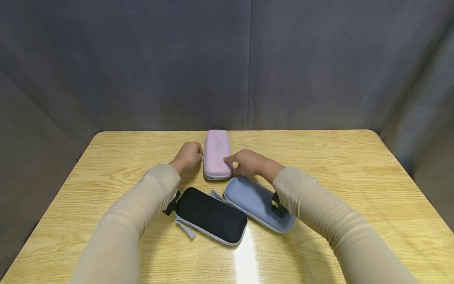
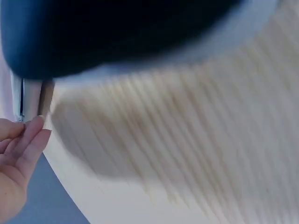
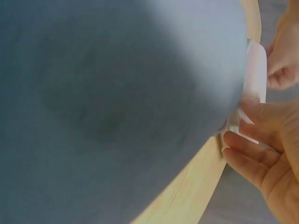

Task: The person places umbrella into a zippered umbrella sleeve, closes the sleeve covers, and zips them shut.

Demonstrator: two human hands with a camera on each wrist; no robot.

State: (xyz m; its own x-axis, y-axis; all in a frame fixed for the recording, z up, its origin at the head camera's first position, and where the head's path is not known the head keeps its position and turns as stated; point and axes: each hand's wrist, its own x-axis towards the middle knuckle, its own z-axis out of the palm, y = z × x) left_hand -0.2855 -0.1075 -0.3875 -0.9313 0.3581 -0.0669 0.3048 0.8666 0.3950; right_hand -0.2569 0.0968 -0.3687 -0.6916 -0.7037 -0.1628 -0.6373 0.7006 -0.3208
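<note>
A pink zippered hard case (image 1: 216, 146) lies lengthwise near the table's far edge. At its left side, my left hand (image 1: 189, 155) pinches the small zipper pull, also visible in the left wrist view between thumb and fingertips (image 2: 35, 128). My right hand (image 1: 249, 162) holds the case's right side, one finger on the lid and others along the edge. In the right wrist view, the right hand (image 3: 275, 144) is beside the pale case side (image 3: 255, 70). The case is closed as far as I can see.
Nearer on the wooden table (image 1: 354, 189) lie a black case (image 1: 212, 217) with a grey wrist strap (image 1: 186, 228) and a blue-grey case (image 1: 253, 201), close together under my forearms. Black wrist mounts sit just above both. A dark grey curtain (image 1: 177, 67) hangs behind the table.
</note>
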